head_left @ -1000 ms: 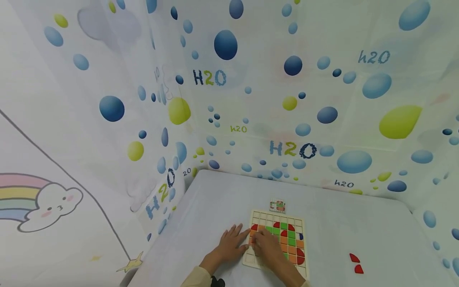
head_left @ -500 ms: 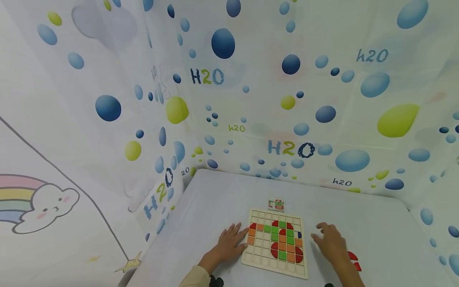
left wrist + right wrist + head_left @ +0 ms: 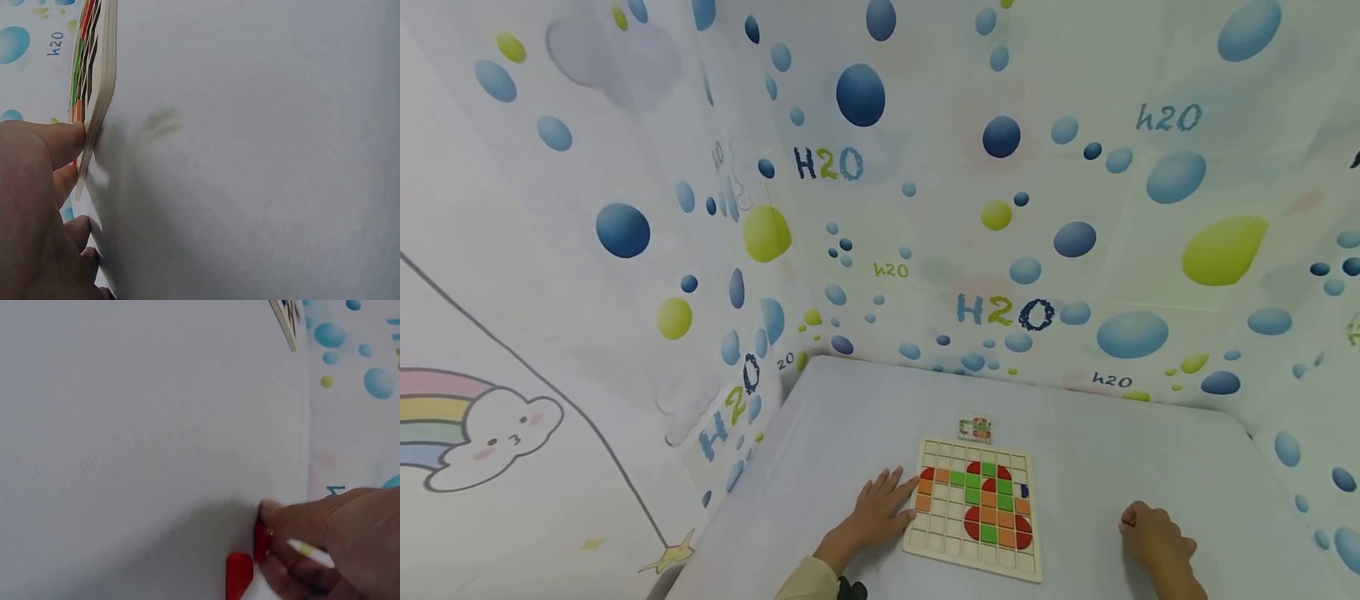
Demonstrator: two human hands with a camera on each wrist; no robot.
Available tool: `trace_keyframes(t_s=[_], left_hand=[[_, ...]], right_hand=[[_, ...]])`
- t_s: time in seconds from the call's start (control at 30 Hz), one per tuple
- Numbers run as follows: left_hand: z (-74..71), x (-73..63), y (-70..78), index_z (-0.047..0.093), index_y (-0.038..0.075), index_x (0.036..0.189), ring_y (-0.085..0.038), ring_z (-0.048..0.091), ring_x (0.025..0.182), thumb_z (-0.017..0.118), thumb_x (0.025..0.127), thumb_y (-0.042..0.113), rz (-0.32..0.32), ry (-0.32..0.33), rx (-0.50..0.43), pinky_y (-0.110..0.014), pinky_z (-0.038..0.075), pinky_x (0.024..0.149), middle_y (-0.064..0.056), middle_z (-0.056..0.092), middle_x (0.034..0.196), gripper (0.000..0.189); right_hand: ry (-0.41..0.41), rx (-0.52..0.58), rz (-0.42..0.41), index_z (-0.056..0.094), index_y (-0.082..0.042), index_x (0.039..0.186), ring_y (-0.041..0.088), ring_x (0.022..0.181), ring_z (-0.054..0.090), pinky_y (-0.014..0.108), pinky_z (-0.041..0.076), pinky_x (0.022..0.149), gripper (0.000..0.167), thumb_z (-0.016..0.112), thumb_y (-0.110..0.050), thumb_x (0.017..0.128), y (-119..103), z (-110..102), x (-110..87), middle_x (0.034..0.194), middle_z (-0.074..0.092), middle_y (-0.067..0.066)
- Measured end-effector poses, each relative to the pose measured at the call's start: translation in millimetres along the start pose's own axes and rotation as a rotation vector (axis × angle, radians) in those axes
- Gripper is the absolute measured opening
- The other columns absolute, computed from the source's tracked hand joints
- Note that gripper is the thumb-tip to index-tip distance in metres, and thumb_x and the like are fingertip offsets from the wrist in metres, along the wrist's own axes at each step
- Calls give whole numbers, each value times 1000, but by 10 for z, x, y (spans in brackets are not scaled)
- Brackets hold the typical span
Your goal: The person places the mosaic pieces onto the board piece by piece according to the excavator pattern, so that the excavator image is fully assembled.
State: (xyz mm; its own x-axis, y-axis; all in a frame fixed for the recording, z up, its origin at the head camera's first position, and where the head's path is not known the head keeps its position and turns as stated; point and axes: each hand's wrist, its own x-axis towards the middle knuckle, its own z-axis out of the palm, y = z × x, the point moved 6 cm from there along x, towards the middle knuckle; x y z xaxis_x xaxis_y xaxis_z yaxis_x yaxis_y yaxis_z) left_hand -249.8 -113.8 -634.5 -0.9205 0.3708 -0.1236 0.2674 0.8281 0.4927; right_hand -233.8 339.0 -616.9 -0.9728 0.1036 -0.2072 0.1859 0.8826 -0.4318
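A wooden grid board (image 3: 942, 521) lies on the table with red, green and orange pieces in some of its cells. My left hand (image 3: 880, 507) rests at the board's left edge, fingers spread; in the left wrist view the thumb and a finger touch the board's side (image 3: 105, 75). To the right of the board, my right hand (image 3: 1157, 540) is low over the table with its fingers curled. In the right wrist view it pinches a red quarter-round piece (image 3: 261, 542), tilted on edge. A second red piece (image 3: 237, 575) lies beside it.
A small pattern card (image 3: 975, 427) lies just behind the board. The white table (image 3: 1090, 450) meets walls of printed cloth (image 3: 925, 225) at the back and left. A dark object (image 3: 852, 588) shows by the left wrist.
My right hand has left the board, moved right to the red pieces, and now pinches one. A red piece shows at the board's lower part where the hand was. My left hand stays put.
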Motion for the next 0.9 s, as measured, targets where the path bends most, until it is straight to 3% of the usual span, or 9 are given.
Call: trace_keyframes(t_s=[0.17, 0.23, 0.33, 0.47, 0.6, 0.77, 0.9], left_hand=[[11, 4, -1, 45, 23, 162, -44, 27, 158, 59, 106, 41, 5, 2, -12, -70, 22, 124, -15, 33, 171, 60], [10, 3, -1, 45, 23, 162, -44, 26, 158, 59, 107, 41, 4, -1, -13, -70, 21, 124, -15, 33, 171, 60], [1, -6, 3, 44, 23, 162, -44, 26, 159, 59, 107, 41, 1, -4, -16, -70, 21, 125, -15, 32, 172, 60], [3, -15, 0, 45, 23, 162, -43, 26, 159, 60, 107, 41, -2, -7, -20, -69, 21, 125, -15, 32, 172, 60], [-3, -14, 0, 45, 24, 162, -43, 26, 159, 60, 107, 41, 0, -1, -15, -69, 21, 125, -15, 33, 172, 60], [1, -12, -1, 45, 25, 162, -42, 26, 159, 59, 106, 42, 3, 7, -12, -69, 21, 125, -15, 33, 172, 60], [11, -14, -5, 44, 25, 162, -42, 26, 159, 59, 107, 43, 4, 6, -7, -69, 22, 125, -15, 32, 172, 60]], right_hand=[[67, -13, -76, 66, 3, 113, 49, 98, 64, 65, 49, 76, 25, 74, -13, 95, -156, 48, 27, 111, 61, 33], [99, -12, -27, 65, 4, 113, 51, 99, 62, 67, 46, 78, 33, 76, -22, 95, -166, 39, 27, 112, 60, 36], [107, -25, 67, 63, 5, 103, 45, 87, 62, 65, 41, 77, 41, 76, -33, 96, -130, 38, 4, 96, 61, 29], [66, -50, 56, 59, 1, 92, 33, 73, 60, 59, 39, 73, 31, 73, -26, 99, -130, 86, -33, 80, 58, 15], [53, -48, 7, 62, 1, 99, 33, 77, 63, 58, 42, 74, 19, 71, -16, 99, -199, 111, -42, 88, 63, 17], [31, -49, 37, 62, 6, 110, 42, 89, 62, 63, 42, 77, 34, 78, -20, 94, -236, 41, -95, 101, 60, 29], [-36, -50, 61, 59, 7, 108, 37, 86, 64, 64, 43, 79, 32, 76, -17, 94, -224, -3, -175, 94, 66, 22]])
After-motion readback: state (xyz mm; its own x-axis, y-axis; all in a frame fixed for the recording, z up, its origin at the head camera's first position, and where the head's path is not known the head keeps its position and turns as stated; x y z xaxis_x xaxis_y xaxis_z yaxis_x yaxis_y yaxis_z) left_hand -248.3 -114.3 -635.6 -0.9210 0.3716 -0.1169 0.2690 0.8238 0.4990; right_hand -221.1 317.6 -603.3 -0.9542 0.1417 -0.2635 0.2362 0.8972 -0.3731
